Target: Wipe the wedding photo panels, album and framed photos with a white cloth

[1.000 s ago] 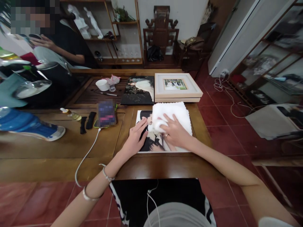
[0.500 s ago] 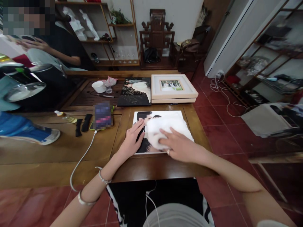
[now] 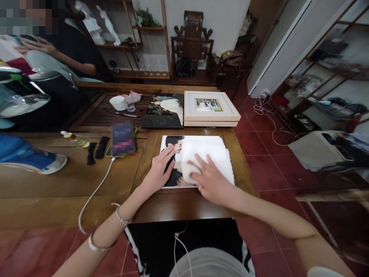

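Note:
A photo print (image 3: 173, 181) of people in dark and light clothes lies flat near the table's front edge. My left hand (image 3: 161, 165) rests flat on its left side, fingers stretched out and holding nothing. Over the right part of the print is spread a white cloth (image 3: 219, 154), which hides much of the picture. My right hand (image 3: 210, 175) lies on this cloth with its fingers spread, pressing it against the print.
Behind the print are a dark picture panel (image 3: 164, 109) and pale framed pictures (image 3: 211, 96), stacked. To the left lie a phone (image 3: 122, 140) with a white cable, black straps (image 3: 101, 147), a dropper bottle (image 3: 75, 139) and a white cup (image 3: 118, 103). Another person (image 3: 77, 54) sits across the table.
The cloth has spread flatter and reaches farther up, covering more of the print's upper right. My right hand has shifted slightly left; my left hand stays on the print.

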`<state>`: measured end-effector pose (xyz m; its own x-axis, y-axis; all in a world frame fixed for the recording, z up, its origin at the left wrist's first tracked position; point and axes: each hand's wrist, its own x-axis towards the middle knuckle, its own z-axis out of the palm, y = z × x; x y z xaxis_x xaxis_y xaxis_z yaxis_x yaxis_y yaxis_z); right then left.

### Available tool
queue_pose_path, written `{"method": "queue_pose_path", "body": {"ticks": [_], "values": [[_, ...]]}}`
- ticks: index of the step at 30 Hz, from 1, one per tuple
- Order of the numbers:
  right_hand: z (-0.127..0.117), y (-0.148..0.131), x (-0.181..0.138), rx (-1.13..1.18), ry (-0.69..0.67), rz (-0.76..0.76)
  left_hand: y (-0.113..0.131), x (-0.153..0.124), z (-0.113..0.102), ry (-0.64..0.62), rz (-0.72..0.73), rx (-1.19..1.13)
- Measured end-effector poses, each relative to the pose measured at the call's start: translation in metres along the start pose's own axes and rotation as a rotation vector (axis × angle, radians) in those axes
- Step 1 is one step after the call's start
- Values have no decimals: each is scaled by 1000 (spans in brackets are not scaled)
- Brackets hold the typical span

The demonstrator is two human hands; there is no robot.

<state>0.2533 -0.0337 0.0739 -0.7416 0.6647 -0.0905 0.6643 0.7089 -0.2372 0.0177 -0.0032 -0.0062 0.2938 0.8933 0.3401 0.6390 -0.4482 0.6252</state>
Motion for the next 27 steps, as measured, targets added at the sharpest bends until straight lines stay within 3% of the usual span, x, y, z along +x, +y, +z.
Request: {"method": "queue_pose_path", "body": {"ticks": [3, 6, 11, 14, 16, 18, 21, 24, 27], "values": [[-9, -28, -27, 49, -111, -108, 0, 1, 0, 1, 3, -5], [-20, -29, -25, 81, -144, -168, -1, 0, 0, 0, 4, -5], [-23, 27, 32, 10, 27, -37, -1, 0, -1, -10, -6, 6], [-15, 65, 62, -13, 146, -38, 0, 0, -2, -11, -7, 6], [-10, 75, 71, -18, 193, -23, 1, 0, -2, -10, -6, 0], [-6, 68, 68, -20, 199, 0, 1, 0, -2, -3, -7, -19], [-3, 33, 43, -4, 102, 3, 1, 0, -1, 10, -16, -49], [-1, -9, 6, 40, -31, -65, 0, 0, -2, 10, -23, -49], [0, -30, -23, 113, -82, -172, 0, 1, -2, 6, -21, -56]]}}
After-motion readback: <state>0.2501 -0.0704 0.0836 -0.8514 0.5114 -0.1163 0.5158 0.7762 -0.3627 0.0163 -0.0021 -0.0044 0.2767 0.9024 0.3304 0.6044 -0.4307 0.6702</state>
